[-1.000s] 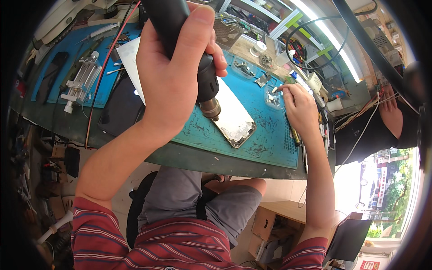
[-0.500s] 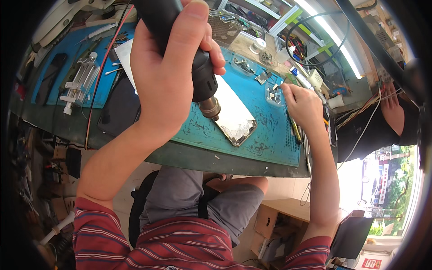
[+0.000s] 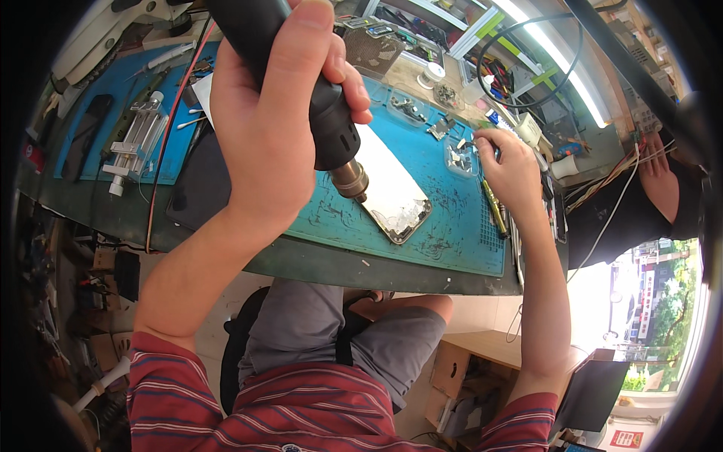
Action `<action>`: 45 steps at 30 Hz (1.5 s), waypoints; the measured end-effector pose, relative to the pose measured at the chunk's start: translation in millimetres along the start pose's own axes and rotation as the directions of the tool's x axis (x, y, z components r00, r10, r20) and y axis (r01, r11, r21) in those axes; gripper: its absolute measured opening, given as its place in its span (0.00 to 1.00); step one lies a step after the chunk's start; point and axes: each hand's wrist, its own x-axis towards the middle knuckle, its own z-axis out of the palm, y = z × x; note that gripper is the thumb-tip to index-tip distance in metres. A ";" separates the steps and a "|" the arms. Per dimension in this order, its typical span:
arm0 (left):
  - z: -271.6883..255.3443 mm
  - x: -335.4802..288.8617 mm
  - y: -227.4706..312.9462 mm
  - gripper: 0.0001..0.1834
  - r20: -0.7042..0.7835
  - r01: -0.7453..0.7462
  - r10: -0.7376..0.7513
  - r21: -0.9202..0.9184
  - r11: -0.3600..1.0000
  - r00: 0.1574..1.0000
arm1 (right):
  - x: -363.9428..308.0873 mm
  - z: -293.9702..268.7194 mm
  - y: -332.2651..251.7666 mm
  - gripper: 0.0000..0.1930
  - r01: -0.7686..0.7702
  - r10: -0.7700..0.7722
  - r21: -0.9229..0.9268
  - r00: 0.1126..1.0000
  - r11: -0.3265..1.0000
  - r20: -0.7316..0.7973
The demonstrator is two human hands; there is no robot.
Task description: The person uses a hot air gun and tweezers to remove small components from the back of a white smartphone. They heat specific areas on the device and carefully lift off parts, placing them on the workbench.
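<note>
Bright daylight floods in from the window (image 3: pixel 655 301) at right, probably overexposed, plus a glaring tube light (image 3: pixel 561 68) above. Fisheye bending warps the black-vignetted rim; the centre stays sharp.

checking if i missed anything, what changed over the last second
Very little. The left hand keeps its grip on the black hot air gun, its metal nozzle still aimed at the top of the phone on the teal mat. The right hand stays at the small parts tray, having edged slightly toward it. The phone has not moved.
</note>
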 end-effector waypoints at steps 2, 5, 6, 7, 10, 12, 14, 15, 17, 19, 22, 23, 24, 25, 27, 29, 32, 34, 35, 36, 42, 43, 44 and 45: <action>-0.3 0.3 1.4 0.18 -0.004 0.007 -0.007 0.000 1.000 1.000 | -0.7 -7.1 -5.8 0.14 -0.159 0.159 0.261 0.987 0.952 0.021; -2.1 -0.2 3.8 0.18 -0.009 0.005 -0.005 0.005 1.000 1.000 | -21.5 -12.4 -10.8 0.14 -0.183 0.279 0.866 0.959 0.465 0.053; -3.5 0.2 4.2 0.18 -0.002 -0.001 0.001 0.005 1.000 1.000 | -33.6 -13.4 -12.3 0.14 -0.122 0.296 0.979 0.953 0.163 0.069; -2.7 0.4 3.2 0.18 0.011 -0.002 0.002 -0.003 1.000 1.000 | -48.7 -8.9 -16.0 0.17 -0.056 0.274 0.995 0.961 0.085 0.031; -0.7 0.5 2.1 0.18 0.027 -0.001 0.001 -0.014 1.000 1.000 | -79.6 10.4 -36.9 0.15 -0.090 0.342 0.991 0.938 0.102 0.050; 0.3 -0.2 2.8 0.18 0.012 0.007 -0.007 -0.007 1.000 1.000 | -90.8 9.2 -44.1 0.11 -0.272 0.343 0.889 0.928 0.368 0.142; 0.9 -0.1 4.7 0.18 0.001 0.011 -0.011 0.005 1.000 1.000 | -85.5 -1.1 -69.4 0.16 -0.208 0.196 0.534 0.977 0.819 0.081; -0.6 -0.5 5.4 0.18 -0.006 0.010 -0.010 0.014 1.000 1.000 | -80.8 -0.9 -85.7 0.25 -0.097 0.090 0.331 0.995 0.938 0.038; 0.1 0.3 3.2 0.17 -0.011 0.015 -0.015 0.005 1.000 1.000 | -81.4 9.2 -94.6 0.40 0.162 -0.159 0.081 0.986 0.983 -0.047; -1.0 0.9 1.5 0.17 -0.022 0.023 -0.023 0.001 1.000 0.999 | -80.8 11.7 -106.2 0.45 0.173 -0.173 0.022 0.985 0.985 0.004; -2.5 1.7 -0.6 0.17 -0.033 0.025 -0.025 -0.014 1.000 0.999 | -80.0 17.0 -106.2 0.48 0.104 -0.111 0.069 0.989 0.992 0.095; -2.4 1.8 -0.7 0.17 -0.020 0.011 -0.011 -0.007 1.000 1.000 | -80.1 18.3 -101.8 0.48 0.095 -0.105 0.098 0.989 0.991 0.107; -1.9 2.0 -0.8 0.17 -0.006 -0.003 0.003 0.000 1.000 1.000 | -79.6 18.7 -97.1 0.47 0.085 -0.100 0.127 0.988 0.988 0.119; -1.0 2.3 -1.4 0.16 0.010 -0.015 0.015 0.004 1.000 1.000 | -78.4 16.8 -91.2 0.47 0.090 -0.115 0.182 0.984 0.979 0.134; -1.5 2.9 -2.5 0.17 0.011 -0.016 0.016 0.002 1.000 1.000 | -74.5 11.8 -76.8 0.46 0.096 -0.146 0.289 0.977 0.953 0.158; -0.9 2.6 -3.3 0.17 0.009 -0.014 0.014 0.002 1.000 1.000 | -71.7 11.2 -62.6 0.45 0.127 -0.189 0.362 0.972 0.923 0.141; -1.8 2.3 -2.8 0.17 0.002 -0.009 0.009 0.010 1.000 1.000 | -74.1 2.3 -50.3 0.35 0.089 -0.152 0.410 0.981 0.908 0.122; -1.8 1.9 -0.4 0.17 0.001 -0.002 0.002 0.010 1.000 1.000 | -85.5 -5.0 -35.9 0.27 -0.074 0.011 0.502 0.992 0.862 0.128; -0.6 1.0 0.1 0.17 -0.001 0.006 -0.006 0.002 1.000 1.000 | -95.7 -6.6 -25.8 0.24 -0.153 0.096 0.663 0.988 0.733 0.121; 1.0 -0.1 1.3 0.17 -0.004 0.015 -0.015 -0.005 1.000 1.000 | -108.5 -5.9 -14.7 0.20 -0.212 0.180 0.796 0.975 0.567 0.131; 5.6 -2.6 -3.4 0.17 0.064 0.079 -0.080 0.016 0.997 0.995 | -141.3 12.1 -17.6 0.16 -0.235 0.304 0.779 0.951 0.582 0.061; 5.5 -3.4 -1.0 0.17 0.089 0.093 -0.094 0.016 0.996 0.992 | -142.7 10.3 -18.9 0.16 -0.227 0.261 0.643 0.964 0.732 0.043; 6.4 -4.1 0.2 0.17 0.117 0.112 -0.112 0.008 0.994 0.987 | -144.3 2.9 -22.4 0.16 -0.212 0.223 0.474 0.974 0.855 0.034; 9.1 -5.2 1.5 0.18 0.152 0.151 -0.147 -0.015 0.988 0.977 | -145.0 -3.9 -31.6 0.16 -0.194 0.204 0.408 0.979 0.892 0.020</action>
